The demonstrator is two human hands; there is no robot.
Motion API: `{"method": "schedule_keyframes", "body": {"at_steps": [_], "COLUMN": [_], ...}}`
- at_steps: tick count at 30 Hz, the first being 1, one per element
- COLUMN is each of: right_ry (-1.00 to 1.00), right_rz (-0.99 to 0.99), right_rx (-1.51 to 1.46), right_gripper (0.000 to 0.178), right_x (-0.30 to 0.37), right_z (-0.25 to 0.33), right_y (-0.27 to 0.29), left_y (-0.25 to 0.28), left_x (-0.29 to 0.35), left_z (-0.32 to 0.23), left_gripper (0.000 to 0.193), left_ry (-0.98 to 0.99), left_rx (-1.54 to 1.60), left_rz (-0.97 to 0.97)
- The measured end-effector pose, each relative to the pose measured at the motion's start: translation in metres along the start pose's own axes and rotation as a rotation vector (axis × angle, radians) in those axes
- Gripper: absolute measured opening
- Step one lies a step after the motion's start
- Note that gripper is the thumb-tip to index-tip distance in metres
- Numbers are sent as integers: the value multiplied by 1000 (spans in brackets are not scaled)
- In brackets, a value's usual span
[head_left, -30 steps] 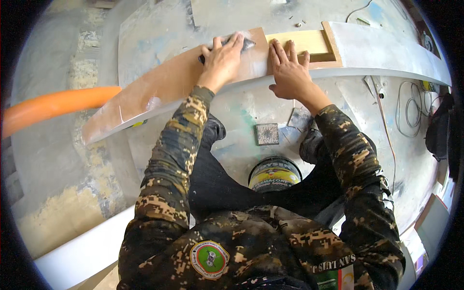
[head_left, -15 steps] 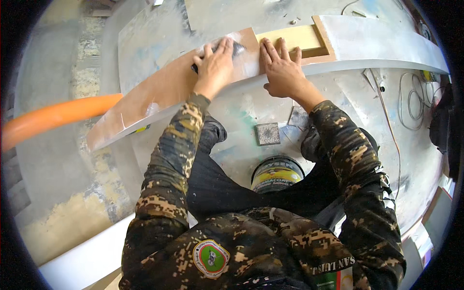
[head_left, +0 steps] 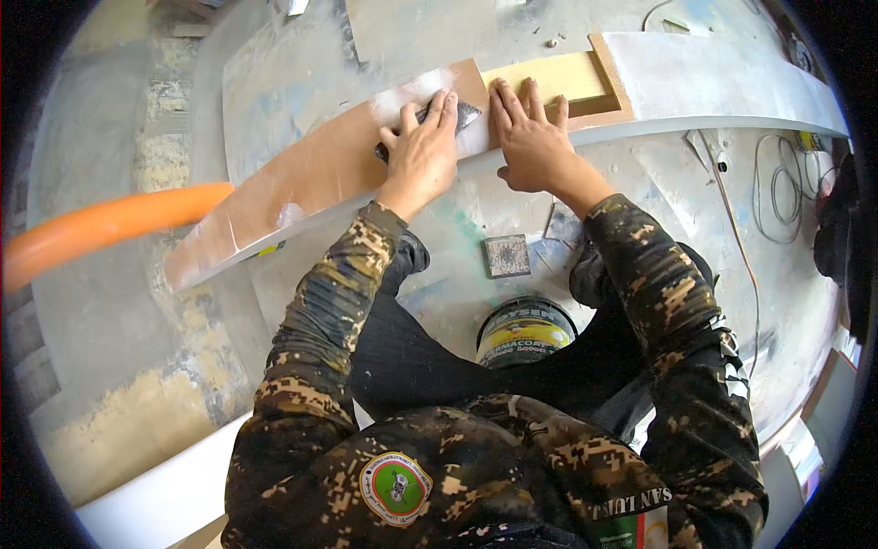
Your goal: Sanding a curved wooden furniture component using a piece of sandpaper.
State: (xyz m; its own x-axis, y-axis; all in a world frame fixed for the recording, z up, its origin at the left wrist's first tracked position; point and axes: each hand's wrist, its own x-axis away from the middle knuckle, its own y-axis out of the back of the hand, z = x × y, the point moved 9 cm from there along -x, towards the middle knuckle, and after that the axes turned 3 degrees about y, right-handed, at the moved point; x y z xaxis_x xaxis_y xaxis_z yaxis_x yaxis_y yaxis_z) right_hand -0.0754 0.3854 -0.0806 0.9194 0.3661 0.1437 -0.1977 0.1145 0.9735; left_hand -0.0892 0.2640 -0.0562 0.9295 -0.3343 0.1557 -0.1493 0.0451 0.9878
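Note:
A long curved board (head_left: 338, 151) stretches before me, brown with whitish patches on its left part and pale grey-white on its right. My left hand (head_left: 422, 156) presses a dark piece of sandpaper (head_left: 468, 115) against its top, fingers closed over it; the palm hides much of the sheet. White dust or filler shows around the fingers. Beside it, my right hand (head_left: 538, 146) lies with fingers outstretched at the left end of a rectangular recess, holding nothing. Pale yellow wood (head_left: 549, 78) shows in that recess, framed by a brown edge.
An orange tube (head_left: 119, 220) meets the board's left end. Between my feet are a paint bucket (head_left: 526, 334) and a small square block (head_left: 507, 256). A coiled cable (head_left: 777, 197) lies at right, a white panel (head_left: 165, 471) at lower left.
My left hand has slid the sandpaper a little to the right and nearer to me along the board. My right hand stays in nearly the same place.

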Motion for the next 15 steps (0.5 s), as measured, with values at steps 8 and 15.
{"method": "schedule_keyframes", "body": {"at_steps": [8, 15], "right_ry": [25, 33], "right_rz": [-7, -30], "right_rx": [-14, -4], "right_gripper": [105, 109], "right_x": [1, -4], "right_z": [6, 8], "right_y": [-4, -1], "left_y": [4, -2], "left_x": [-4, -22], "left_z": [10, 35], "left_gripper": [70, 65], "left_ry": [54, -8], "left_rx": [-17, -68], "left_rz": [28, -54]}}
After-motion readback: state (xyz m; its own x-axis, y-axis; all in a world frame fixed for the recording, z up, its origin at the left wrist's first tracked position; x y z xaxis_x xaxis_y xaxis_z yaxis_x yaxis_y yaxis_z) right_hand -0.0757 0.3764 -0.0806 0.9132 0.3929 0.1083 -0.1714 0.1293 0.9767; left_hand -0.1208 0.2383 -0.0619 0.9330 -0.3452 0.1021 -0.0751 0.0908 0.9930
